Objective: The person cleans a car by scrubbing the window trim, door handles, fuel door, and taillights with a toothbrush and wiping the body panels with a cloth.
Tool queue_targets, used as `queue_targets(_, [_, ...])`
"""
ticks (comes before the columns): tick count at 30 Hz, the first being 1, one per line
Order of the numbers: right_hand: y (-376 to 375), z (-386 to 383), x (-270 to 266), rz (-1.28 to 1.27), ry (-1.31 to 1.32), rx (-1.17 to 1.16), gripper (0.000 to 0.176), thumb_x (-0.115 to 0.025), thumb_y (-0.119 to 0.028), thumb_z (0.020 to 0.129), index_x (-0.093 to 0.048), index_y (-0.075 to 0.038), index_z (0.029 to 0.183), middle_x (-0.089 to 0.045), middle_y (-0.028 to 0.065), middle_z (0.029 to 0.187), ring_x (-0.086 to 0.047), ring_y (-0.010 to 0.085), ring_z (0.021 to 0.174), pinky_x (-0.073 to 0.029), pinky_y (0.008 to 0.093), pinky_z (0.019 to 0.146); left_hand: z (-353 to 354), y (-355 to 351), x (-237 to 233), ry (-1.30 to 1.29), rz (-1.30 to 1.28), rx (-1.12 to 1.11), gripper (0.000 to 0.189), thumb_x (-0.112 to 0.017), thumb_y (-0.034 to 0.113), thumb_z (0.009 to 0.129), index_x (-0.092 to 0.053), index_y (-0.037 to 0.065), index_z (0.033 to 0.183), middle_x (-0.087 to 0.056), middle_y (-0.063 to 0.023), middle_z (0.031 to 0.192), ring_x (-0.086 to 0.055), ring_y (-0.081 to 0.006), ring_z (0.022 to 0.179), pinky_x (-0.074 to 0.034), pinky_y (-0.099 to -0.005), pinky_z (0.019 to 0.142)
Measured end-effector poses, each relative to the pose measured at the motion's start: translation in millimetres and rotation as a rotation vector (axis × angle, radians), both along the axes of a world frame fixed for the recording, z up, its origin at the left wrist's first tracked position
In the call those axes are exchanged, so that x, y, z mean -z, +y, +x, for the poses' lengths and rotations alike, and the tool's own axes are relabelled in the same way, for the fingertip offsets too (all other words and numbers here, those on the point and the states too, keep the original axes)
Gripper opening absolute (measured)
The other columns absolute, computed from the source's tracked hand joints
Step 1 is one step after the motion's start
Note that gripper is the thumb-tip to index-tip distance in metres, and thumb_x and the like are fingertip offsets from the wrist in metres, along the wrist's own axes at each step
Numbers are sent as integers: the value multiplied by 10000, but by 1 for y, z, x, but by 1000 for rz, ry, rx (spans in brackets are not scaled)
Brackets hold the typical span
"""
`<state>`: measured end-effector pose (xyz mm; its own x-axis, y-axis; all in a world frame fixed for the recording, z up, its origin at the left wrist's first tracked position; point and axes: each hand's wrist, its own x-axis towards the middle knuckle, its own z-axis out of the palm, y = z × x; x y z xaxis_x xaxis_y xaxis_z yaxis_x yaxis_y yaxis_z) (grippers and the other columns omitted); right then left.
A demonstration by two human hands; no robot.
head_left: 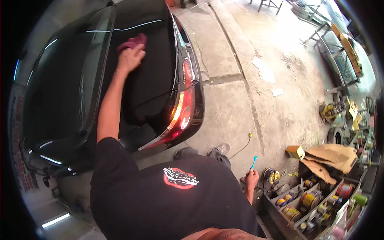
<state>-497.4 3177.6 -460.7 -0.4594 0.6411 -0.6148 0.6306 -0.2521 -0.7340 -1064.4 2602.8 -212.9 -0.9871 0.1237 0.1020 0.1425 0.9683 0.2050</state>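
Observation:
My left hand (pixel 130 59) is stretched out over the black car's trunk lid (pixel 148 76), near the rear window. Its fingers are closed on a dark red cloth (pixel 136 41), which is bunched up against the glossy paint. Low on the right, beside my body, my right hand (pixel 251 178) grips a light blue toothbrush (pixel 254 161) by its handle, with the head pointing up. The car's tail light (pixel 185 108) glows red and orange at the rear corner closest to me.
A partitioned box (pixel 276 212) full of cans and bottles stands at lower right, with torn cardboard (pixel 330 156) and a yellow can (pixel 295 152) beside it. A thin hose (pixel 240 152) crosses the concrete floor. Paper sheets (pixel 264 71) lie farther off, near a metal frame (pixel 336 56).

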Motion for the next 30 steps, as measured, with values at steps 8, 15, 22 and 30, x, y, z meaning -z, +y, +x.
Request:
queue_targets(8, [130, -139, -10, 118, 99, -96, 270, -578, -300, 1051, -638, -38, 1086, -567, 6, 718, -530, 86, 561, -438, 259, 482, 72, 148, 5, 142, -35, 496, 456, -691, 345, 922, -686, 152, 1335, -606, -191, 1354, -519, -385, 1303, -367, -494, 1149])
queue_targets(15, [122, -245, -15, 38, 159, -231, 256, -573, -248, 1053, -649, -10, 1106, -591, 20, 741, -531, 85, 575, -442, 254, 493, -75, 123, 15, 150, -35, 295, 480, -635, 382, 962, -665, 151, 1381, -624, -216, 1273, -567, -391, 1228, -423, -464, 1089])
queue_targets(22, [128, -350, -23, 26, 118, -202, 240, -572, -239, 1054, -643, -12, 1086, -578, 16, 722, -516, 82, 562, -428, 254, 484, -296, 88, 53, 228, -89, 123, 561, -578, 601, 957, -664, 250, 1387, -667, -206, 1265, -590, -390, 1242, -459, -468, 1070])
queue_targets(30, [154, -481, -46, 50, 86, -157, 239, -569, -252, 1060, -629, -21, 1057, -566, 12, 730, -515, 75, 571, -420, 248, 487, -473, 55, 55, 84, -155, -49, 627, -573, 650, 921, -599, 320, 1452, -609, -210, 1399, -553, -392, 1317, -416, -471, 1135])
